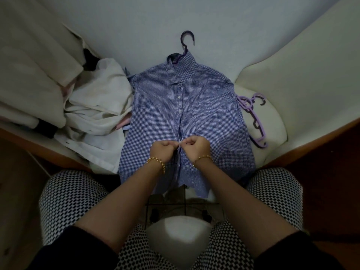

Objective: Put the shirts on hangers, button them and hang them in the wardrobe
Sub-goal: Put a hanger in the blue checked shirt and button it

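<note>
A heap of crumpled white shirts [97,114] lies on the left. The blue-checked cotton shirt [206,114], on a dark purple plastic hanger [187,40], lies flat with its placket running away from the person. The left hand [162,151] and right hand [196,146] pinch the placket mid-length, equally near. The buttons not yet done seem to lie hemward. Lilac plastic hangers [256,117] rest on the right.

Single view. Head-worn wide-angle camera, facing forward and steeply downward from above the person's legs [74,201]; the bed [214,26] lies near, filling the upper field.

Pale bed [214,26] under checked shirt [185,114], white clothes pile [97,106], lilac hangers [255,117].
</note>
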